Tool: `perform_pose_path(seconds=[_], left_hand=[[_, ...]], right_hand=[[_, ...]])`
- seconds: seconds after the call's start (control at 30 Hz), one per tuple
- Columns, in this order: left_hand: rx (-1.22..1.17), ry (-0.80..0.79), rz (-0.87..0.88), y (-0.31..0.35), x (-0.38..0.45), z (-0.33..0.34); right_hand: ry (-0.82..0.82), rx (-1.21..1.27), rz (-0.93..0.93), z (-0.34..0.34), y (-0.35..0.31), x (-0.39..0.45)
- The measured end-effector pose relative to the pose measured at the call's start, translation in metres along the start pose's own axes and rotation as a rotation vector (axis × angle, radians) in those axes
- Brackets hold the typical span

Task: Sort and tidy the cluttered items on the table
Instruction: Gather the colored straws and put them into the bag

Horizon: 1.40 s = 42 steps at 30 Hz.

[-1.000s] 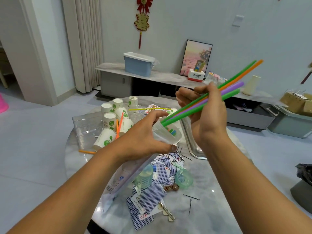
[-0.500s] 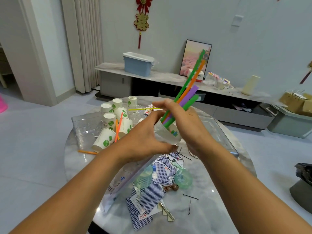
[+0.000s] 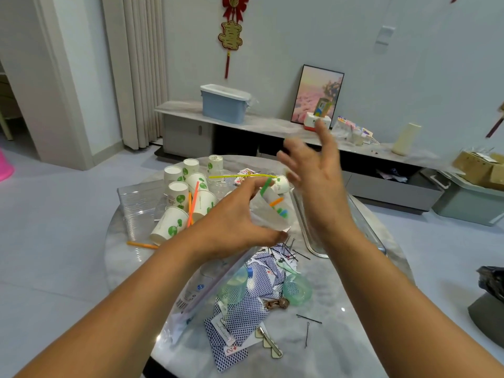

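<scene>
Head view. Centre of frame, above the round surface point(image 3: 354, 309): the left hand point(image 3: 231, 227) grips the mouth of a thin plastic bag point(image 3: 268, 214) holding coloured straws point(image 3: 266, 186). The bag looks light, limp and slippery, best held at its rim. The right hand point(image 3: 313, 170), blurred, is raised beside it, fingers spread, holding nothing.

The paper cups point(image 3: 188, 197) cluster on the table point(image 3: 341, 323) at far left, beside a tray point(image 3: 139, 200). The playing cards point(image 3: 240, 320) lie near the front edge, hairpins point(image 3: 308, 319) to their right. The left hand point(image 3: 231, 225) holds a straw packet point(image 3: 270, 211) above the centre (right hand point(image 3: 313, 175) apart, behind it)
</scene>
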<state>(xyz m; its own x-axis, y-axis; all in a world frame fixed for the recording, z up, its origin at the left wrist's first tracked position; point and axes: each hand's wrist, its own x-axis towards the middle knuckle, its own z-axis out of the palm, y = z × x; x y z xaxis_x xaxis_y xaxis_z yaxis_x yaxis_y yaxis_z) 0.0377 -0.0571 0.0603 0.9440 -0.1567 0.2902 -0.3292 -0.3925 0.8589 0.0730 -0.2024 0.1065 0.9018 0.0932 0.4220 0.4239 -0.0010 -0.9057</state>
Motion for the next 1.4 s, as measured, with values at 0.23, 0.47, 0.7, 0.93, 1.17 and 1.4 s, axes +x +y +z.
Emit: perform_pose_path(seconds=[0.23, 0.47, 0.7, 0.93, 1.17, 1.4], left_hand=[[0.006, -0.007, -0.001, -0.003, 0.004, 0.000], [-0.036, 0.187, -0.018, -0.002, 0.009, -0.005], [-0.199, 0.437, -0.076, 0.002, 0.014, -0.020], [-0.548, 0.665, -0.118, 0.013, 0.017, -0.021], [-0.475, 0.408, -0.240, 0.004, 0.017, -0.028], [-0.077, 0.236, -0.573, -0.048, 0.007, -0.049]], right_hand=[[-0.445, -0.435, -0.018, 0.004, -0.001, -0.014], [-0.170, -0.204, -0.006, 0.008, -0.003, -0.012], [-0.590, 0.015, 0.333, -0.010, 0.013, -0.009], [-0.603, -0.179, 0.275, 0.020, 0.041, -0.042], [-0.303, -0.120, 0.395, -0.014, 0.043, -0.003], [-0.173, -0.553, 0.694, -0.114, 0.081, 0.030]])
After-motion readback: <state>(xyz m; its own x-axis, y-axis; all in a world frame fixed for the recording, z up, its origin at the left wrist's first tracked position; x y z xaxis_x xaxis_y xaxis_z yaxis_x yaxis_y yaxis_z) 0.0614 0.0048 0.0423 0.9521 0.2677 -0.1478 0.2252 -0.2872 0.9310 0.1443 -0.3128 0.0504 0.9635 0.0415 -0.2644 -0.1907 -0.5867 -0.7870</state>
